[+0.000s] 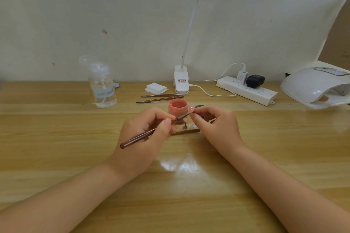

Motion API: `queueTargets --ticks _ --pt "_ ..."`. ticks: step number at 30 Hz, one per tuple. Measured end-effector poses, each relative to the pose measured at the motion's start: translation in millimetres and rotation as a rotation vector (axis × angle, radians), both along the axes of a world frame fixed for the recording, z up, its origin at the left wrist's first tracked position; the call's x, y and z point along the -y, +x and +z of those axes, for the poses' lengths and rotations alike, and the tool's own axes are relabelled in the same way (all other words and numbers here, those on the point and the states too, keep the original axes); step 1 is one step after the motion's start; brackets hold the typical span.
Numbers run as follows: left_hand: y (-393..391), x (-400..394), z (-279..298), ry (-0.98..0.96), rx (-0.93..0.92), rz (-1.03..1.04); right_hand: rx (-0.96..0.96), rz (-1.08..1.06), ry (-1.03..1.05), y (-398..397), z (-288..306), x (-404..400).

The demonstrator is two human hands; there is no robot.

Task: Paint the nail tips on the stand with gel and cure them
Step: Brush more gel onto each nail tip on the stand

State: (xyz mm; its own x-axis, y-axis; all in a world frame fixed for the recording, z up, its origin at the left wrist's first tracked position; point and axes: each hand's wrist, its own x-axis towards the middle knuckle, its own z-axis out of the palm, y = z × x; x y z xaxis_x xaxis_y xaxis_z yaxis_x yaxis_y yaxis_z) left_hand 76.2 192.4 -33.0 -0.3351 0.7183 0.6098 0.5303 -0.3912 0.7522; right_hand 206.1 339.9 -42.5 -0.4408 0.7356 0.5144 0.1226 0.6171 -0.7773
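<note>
My left hand point(147, 128) grips a brown gel brush point(140, 136), its bristle end pointing right at a pink nail tip point(191, 108). My right hand point(214, 121) pinches that nail tip's holder between thumb and fingers, just right of the open pink gel jar point(178, 108). Below the hands lies the wooden stand point(186, 132) with a metal peg point(185, 126) and a small white pad point(194, 126). The white curing lamp point(316, 87) sits at the far right, with something pinkish inside its opening.
A clear pump bottle point(103, 87) stands at the left. Two spare brushes point(161, 98), a stack of white wipes point(156, 88), a clip lamp base point(181, 81) and a power strip point(246, 90) with cables line the back of the wooden table point(75, 138).
</note>
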Motion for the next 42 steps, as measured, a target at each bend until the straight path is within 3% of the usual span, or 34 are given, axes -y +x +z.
queueTargets --ticks 20,31,42 --pt "5 -3 2 0.003 -0.076 0.071 -0.025 0.016 0.067 1 -1 0" --pt "8 5 18 0.166 0.004 0.012 -0.179 0.022 0.053 1 16 3" --pt "12 6 21 0.113 -0.039 0.004 -0.233 0.081 0.07 -2 24 13"
